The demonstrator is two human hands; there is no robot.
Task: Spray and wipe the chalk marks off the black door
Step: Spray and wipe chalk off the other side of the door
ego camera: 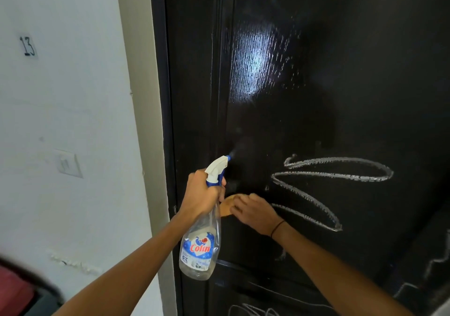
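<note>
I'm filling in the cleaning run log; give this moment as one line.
left hand: grips spray bottle aimed at door | right hand: presses tan cloth on door | zigzag chalk mark: unwiped

Black door (316, 72): glossy, wood-grained, wet sheen.
Clear plastic spray bottle (201, 242): smooth, see-through.
White wall (73, 108): matt.

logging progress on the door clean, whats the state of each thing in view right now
clear plastic spray bottle with white and blue trigger head: held upright in the left hand, nozzle aimed at the door, part full
tan wiping cloth: pressed on the door under the right hand
glossy black door: shut, wet sheen up top
white chalk zigzag scribble: not yet wiped
white wall switch: position unclear
</note>
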